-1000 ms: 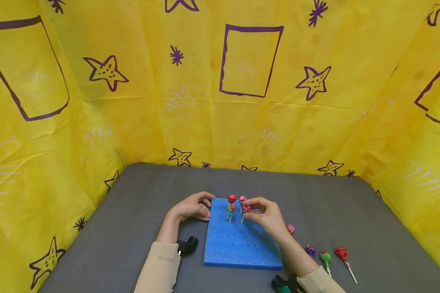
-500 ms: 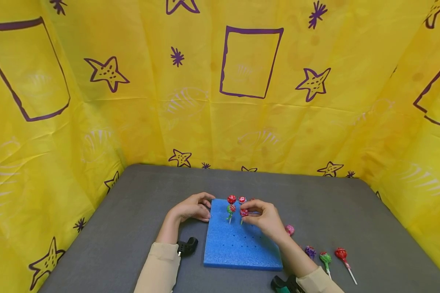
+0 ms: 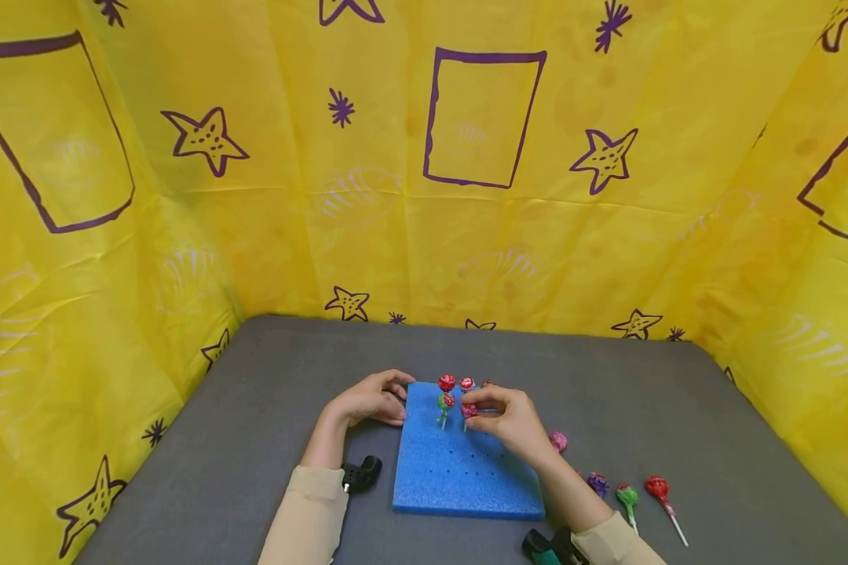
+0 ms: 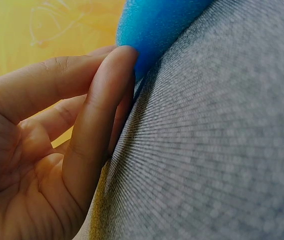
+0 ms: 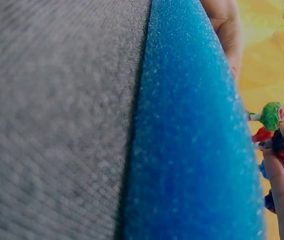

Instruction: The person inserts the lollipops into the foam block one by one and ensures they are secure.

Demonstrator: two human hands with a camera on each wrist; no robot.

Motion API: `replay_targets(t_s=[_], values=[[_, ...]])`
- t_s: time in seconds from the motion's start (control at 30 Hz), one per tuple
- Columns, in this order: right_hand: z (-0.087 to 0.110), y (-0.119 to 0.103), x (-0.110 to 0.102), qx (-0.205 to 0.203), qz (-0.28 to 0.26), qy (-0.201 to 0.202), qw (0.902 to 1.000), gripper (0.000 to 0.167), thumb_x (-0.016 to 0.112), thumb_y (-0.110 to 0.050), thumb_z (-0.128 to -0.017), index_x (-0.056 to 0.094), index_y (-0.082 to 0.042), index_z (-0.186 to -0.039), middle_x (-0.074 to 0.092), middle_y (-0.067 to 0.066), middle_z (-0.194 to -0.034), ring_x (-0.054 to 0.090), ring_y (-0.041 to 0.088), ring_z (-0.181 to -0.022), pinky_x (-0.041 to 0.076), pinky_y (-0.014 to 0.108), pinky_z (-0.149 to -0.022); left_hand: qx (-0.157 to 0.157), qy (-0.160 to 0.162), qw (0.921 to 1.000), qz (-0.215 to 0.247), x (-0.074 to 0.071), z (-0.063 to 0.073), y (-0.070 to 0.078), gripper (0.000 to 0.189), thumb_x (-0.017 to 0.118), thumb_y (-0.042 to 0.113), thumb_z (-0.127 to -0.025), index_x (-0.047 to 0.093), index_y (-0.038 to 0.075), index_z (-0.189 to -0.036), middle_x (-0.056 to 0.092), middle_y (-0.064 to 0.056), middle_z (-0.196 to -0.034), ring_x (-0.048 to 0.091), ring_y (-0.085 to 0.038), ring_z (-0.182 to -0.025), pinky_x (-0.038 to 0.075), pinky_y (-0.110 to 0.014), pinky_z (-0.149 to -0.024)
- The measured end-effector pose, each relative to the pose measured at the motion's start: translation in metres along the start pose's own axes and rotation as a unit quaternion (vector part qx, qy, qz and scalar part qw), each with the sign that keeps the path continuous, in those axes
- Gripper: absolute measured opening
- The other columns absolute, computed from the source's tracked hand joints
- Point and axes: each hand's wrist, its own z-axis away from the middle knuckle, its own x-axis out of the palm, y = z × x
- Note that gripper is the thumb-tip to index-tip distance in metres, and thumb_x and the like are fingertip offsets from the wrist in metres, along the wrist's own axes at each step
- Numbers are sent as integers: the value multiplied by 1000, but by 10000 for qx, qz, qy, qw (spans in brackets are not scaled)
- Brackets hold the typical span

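A blue foam board (image 3: 459, 490) with rows of small holes lies in front of me. My right hand (image 3: 512, 424) pinches a pink-red wrapped lollipop (image 3: 469, 410) between thumb and fingers, its stick pointing down at the board. To its left, a green-and-red lollipop (image 3: 445, 402) stands upright in the foam. Behind these stand a red lollipop (image 3: 447, 382) and a red-and-white one (image 3: 467, 384); another is partly hidden behind my right hand. My left hand (image 3: 371, 399) rests at the board's far left corner, thumb and fingertips touching its edge (image 4: 142, 55).
Right of the board lie loose lollipops: a pink one (image 3: 558, 442), a purple one (image 3: 597, 483), a green one (image 3: 627, 496) and a red one (image 3: 657, 488). The grey table (image 3: 290, 353) is walled by yellow cloth (image 3: 367, 251) with purple drawings.
My right hand has moved slightly down and toward me with the lollipop, uncovering part of another lollipop behind it. The left hand keeps its place at the board's edge.
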Motion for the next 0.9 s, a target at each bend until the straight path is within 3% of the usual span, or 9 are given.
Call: replay_targets(t_s=[0.23,0.5,0.9], values=[[-1,1,-1,-20,-134,-58,9999,27,77,-4,-81,73,-1,-108,72,22,-110,74,26,-97,63,28,-79,-8,20,10000,28,0,-1,0,60,65,-7,-82,47,3,-139,51,-14,-106,67,-18,-77,64,-35,-74],[-1,-1,-5,64,-142,125,9998,25,78,-5,-80,75,-6,-106,74,16,-109,74,19,-94,63,26,-80,24,6,10000,26,0,-2,0,60,65,-7,-82,47,3,-139,51,-14,-106,67,-18,-77,65,-35,-74],[2,-5,-17,74,-71,339,9994,26,78,-8,-81,74,-6,-107,74,15,-111,72,25,-102,62,24,-84,53,-46,10000,31,0,0,0,59,64,-6,-84,46,2,-139,50,-16,-107,67,-18,-78,64,-35,-74]])
